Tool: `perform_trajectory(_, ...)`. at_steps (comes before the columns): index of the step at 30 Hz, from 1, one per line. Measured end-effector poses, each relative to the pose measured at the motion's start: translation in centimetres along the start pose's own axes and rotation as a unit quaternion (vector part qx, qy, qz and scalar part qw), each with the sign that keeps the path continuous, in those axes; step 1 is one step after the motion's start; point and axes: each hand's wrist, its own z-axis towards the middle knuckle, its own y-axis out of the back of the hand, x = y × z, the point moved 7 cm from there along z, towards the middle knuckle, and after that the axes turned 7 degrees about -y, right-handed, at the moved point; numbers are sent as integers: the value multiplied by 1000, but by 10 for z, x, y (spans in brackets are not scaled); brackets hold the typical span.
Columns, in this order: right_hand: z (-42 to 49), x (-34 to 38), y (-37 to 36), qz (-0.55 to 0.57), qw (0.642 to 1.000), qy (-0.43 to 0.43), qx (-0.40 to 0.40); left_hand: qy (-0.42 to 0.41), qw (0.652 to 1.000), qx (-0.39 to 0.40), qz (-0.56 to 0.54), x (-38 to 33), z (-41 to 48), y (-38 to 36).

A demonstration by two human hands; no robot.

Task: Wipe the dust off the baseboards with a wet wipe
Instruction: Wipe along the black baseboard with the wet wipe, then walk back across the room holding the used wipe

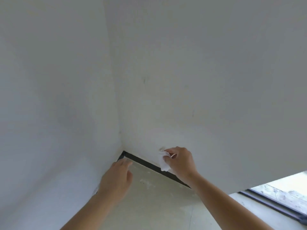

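In the head view, the baseboard shows as a thin dark strip at the foot of the right-hand wall. Its long axis runs from the corner where that wall meets the left-hand wall down and to the right along the edge of the floor, until the right forearm hides it. The right hand is the nearer one to the work: its fingers are curled and pinch a crumpled white wet wipe, which hangs from the fingertips over the strip, its upper part against the wall by a small brownish mark and its lower end at the baseboard. Whether the wipe actually presses on the strip cannot be told from here. The left hand holds nothing; its fingers are stretched out and loose, pointing at the corner end of the baseboard, and whether they touch wall or floor is unclear. The exposed run of strip lies to the left of the wipe, between it and the corner, so the stroke probably has to follow the strip's length toward that corner, with the right hand best placed to make it. A dark door track crosses the lower right edge of the floor
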Motion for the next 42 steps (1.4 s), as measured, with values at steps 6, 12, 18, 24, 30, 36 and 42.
perform_trajectory(6, -84, 135, 86, -31, 994, 78, 77, 62, 997, -48, -20, -69, -88, 154)
perform_trajectory(12, -155, 184, 96, -77, 961, 169, 204, 214, 963, -150, -60, -102, -197, 196)
perform_trajectory(18, -245, 232, 69, -104, 891, 288, 336, 388, 893, -196, -118, -112, -332, 180)
perform_trajectory(24, -388, 274, 14, -137, 789, 419, 428, 503, 806, -289, -117, -119, -487, 179)
perform_trajectory(30, -576, 252, -56, -187, 673, 472, 537, 606, 690, -364, -159, -143, -669, 126)
perform_trajectory(36, -822, 206, -120, -221, 542, 525, 618, 703, 537, -427, -186, -187, -896, 55)
perform_trajectory(42, -1041, 140, -137, -238, 423, 545, 684, 772, 391, -455, -208, -260, -1082, -11)
